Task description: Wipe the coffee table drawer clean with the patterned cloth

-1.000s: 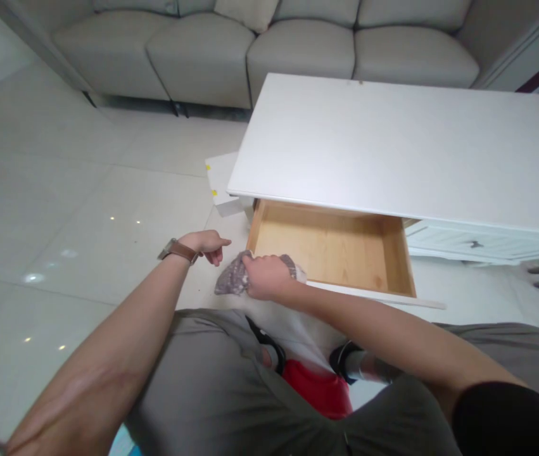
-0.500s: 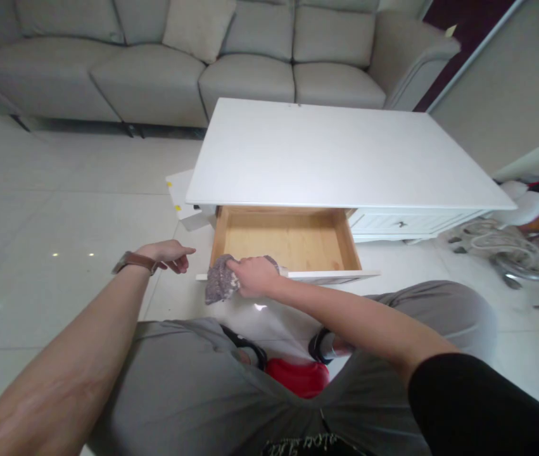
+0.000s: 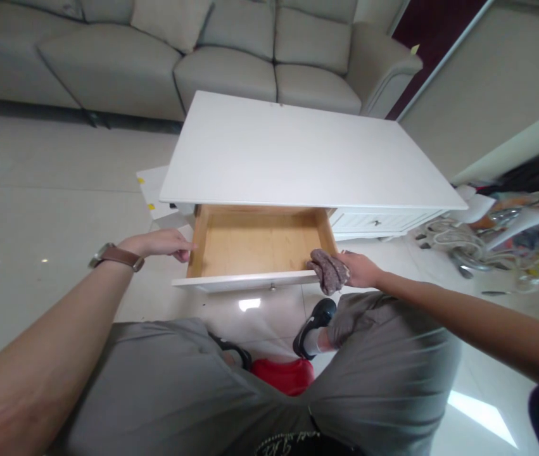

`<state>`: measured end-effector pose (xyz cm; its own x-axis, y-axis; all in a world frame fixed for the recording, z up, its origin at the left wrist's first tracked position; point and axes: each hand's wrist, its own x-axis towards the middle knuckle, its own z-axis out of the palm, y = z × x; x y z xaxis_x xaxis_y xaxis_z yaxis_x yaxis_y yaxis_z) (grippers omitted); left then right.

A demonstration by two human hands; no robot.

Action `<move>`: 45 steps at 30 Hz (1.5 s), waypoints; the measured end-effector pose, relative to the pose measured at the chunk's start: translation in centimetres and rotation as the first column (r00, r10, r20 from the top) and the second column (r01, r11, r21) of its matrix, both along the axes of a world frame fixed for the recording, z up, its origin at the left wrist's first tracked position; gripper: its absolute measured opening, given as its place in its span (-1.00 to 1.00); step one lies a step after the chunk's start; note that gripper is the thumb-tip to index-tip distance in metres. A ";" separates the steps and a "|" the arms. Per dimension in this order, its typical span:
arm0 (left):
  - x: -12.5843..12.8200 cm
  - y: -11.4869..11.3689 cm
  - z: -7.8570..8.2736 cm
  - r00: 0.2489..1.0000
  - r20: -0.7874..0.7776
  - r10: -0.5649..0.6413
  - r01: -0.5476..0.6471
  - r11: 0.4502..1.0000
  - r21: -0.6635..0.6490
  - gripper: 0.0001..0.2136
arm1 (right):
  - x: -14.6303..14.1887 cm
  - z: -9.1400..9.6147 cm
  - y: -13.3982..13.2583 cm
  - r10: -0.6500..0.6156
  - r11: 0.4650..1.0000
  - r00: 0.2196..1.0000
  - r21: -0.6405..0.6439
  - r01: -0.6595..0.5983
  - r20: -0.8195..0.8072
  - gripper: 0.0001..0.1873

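You crouch on a pale, glossy tile floor (image 3: 36, 209) in a living room, your grey trousers (image 3: 178, 380) filling the bottom of the view. A red stool (image 3: 281, 375) shows between your knees, and a black shoe (image 3: 314, 316) sits just past it.

Your right hand (image 3: 361, 270) is at the right front corner of the open drawer (image 3: 250, 280). Its fingers are curled closed around a mottled brown-grey cloth (image 3: 330, 271). The cloth bunches out to the left of your fingertips. It presses against the right end of the drawer's white front and hangs a little below it, outside the wooden box.

Your left hand (image 3: 158, 242), with a brown-strapped watch (image 3: 116, 256) on the wrist, is at the drawer's left side. Its fingers are loosely stretched out and hold nothing. The tips touch the outside of the left wall, well apart from the cloth.

The drawer is pulled out from under a white table (image 3: 298, 152), and its bare wooden bottom is in plain sight. A white box (image 3: 155, 190) lies on the floor beside the table's left end. A tangle of cables (image 3: 463, 247) and clutter lies off to the right. A grey sofa (image 3: 178, 57) stands behind the table.
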<state>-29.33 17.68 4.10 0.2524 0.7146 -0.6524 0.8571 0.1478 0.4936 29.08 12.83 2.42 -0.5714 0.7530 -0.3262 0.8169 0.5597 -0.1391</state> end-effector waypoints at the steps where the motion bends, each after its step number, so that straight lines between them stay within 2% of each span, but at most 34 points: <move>1: 0.3 -0.3 0.4 0.999 0.046 -0.018 0.018 1.000 0.004 -0.45 | 0.2 -0.4 -0.3 0.013 0.999 1.000 0.040 -0.013 -0.016 -0.46; 3: 0.6 -0.7 0.9 0.993 0.113 -0.026 0.027 1.000 -0.006 -0.47 | -0.1 -1.1 -0.7 0.047 0.993 0.998 0.107 -0.042 -0.037 -0.47; 6: 0.5 -0.8 1.2 0.992 0.123 -0.026 0.024 0.999 0.024 -0.49 | -0.4 -1.8 -1.0 0.074 0.984 0.996 0.169 -0.064 -0.057 -0.46; 12: -0.4 -0.3 0.6 0.995 0.081 -0.055 0.050 0.996 0.068 -0.52 | -0.1 -1.8 0.2 0.089 0.981 0.995 0.180 -0.078 -0.051 -0.45; 17: -0.2 -0.1 0.9 0.993 0.112 -0.028 0.023 0.999 0.046 -0.44 | -0.7 -1.8 2.4 0.042 0.980 0.998 0.199 -0.034 -0.039 -0.44; 23: 0.5 0.2 0.6 0.996 0.072 -0.051 0.046 0.997 0.062 -0.19 | -1.8 -1.9 5.4 -0.024 0.954 1.000 0.298 0.027 -0.014 -0.48; 27: 1.0 0.2 0.8 0.997 0.040 -0.070 0.065 0.991 0.113 -0.19 | -2.2 -2.4 6.6 -0.069 0.933 0.997 0.353 0.073 -0.025 -0.48; 34: 1.2 0.0 0.8 0.992 0.111 -0.053 0.046 0.997 0.061 -0.31 | -2.6 -3.4 6.9 -0.194 0.865 0.980 0.463 0.191 -0.042 -0.52; 45: 1.1 0.0 0.5 0.992 0.114 -0.056 0.051 0.997 0.049 -0.29 | -2.6 -3.6 7.1 -0.182 0.862 0.982 0.472 0.185 -0.054 -0.47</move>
<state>-28.18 17.70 4.59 0.3627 0.7268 -0.5833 0.8001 0.0780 0.5947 26.51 19.89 -1.17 -0.4087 0.9073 0.0986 0.9113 0.3999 0.0977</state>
